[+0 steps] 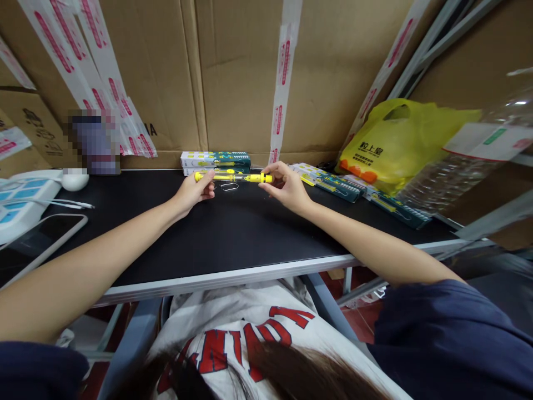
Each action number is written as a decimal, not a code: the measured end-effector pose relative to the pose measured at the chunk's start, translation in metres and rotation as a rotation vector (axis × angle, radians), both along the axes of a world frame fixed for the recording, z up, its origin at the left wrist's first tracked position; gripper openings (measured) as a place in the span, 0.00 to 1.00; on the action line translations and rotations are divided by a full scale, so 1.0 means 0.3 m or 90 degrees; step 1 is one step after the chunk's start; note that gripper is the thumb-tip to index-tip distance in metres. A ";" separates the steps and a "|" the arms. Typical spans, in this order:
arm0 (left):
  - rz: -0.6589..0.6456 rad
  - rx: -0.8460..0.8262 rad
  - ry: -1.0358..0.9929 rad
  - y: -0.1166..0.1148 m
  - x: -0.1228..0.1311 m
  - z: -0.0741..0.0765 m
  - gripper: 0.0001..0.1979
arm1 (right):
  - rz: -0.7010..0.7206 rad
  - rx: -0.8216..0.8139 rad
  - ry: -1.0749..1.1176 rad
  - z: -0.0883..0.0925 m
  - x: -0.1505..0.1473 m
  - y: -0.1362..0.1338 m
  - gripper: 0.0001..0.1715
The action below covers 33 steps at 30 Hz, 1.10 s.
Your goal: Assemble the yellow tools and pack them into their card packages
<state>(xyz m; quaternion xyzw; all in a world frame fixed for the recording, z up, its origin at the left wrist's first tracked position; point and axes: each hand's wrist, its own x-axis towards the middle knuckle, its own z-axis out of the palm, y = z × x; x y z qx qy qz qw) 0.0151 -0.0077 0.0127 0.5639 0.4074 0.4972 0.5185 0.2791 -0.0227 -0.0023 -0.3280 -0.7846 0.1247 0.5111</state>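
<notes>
Behind the bench, cardboard [166,83] taped with white-and-red strips filled the whole back. The black table [233,233] ran across in front of it, its metal edge toward me. At far right lay a yellow bag [391,144] and, beside it, a clear bottle [458,172] on its side. A power strip [20,200] sat at far left. One green-and-white pack [216,161] stood against the cardboard; more packs [345,189] lay fanned out below the bag. My left hand [194,191] and right hand [287,189] were both stretched out over the far middle of the table. Between them I held the yellow tool [233,178] level, just in front of the pack: left fingers closed round one end, right thumb and fingertips pinched on the other. A wire clip [229,187] lay on the table just beneath it.
</notes>
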 end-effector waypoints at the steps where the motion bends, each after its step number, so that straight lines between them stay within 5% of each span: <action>1: 0.001 -0.002 -0.001 0.000 0.000 0.000 0.20 | -0.012 0.013 -0.004 0.004 0.001 -0.002 0.17; 6: 0.000 0.001 -0.002 0.005 -0.003 -0.003 0.22 | -0.089 0.083 -0.020 0.026 0.002 -0.014 0.19; 13: -0.002 -0.001 -0.001 0.007 -0.006 -0.004 0.21 | -0.020 -0.003 -0.022 0.001 0.001 0.000 0.19; 18: -0.002 -0.003 -0.005 0.004 -0.006 -0.001 0.18 | -0.068 0.098 -0.028 0.019 0.004 -0.010 0.19; 25: -0.014 0.002 -0.009 0.006 -0.006 -0.003 0.19 | -0.026 0.028 -0.009 0.003 0.001 -0.002 0.20; 33: 0.003 0.025 -0.004 0.015 -0.013 -0.011 0.24 | -0.095 0.117 -0.049 0.018 0.003 -0.013 0.18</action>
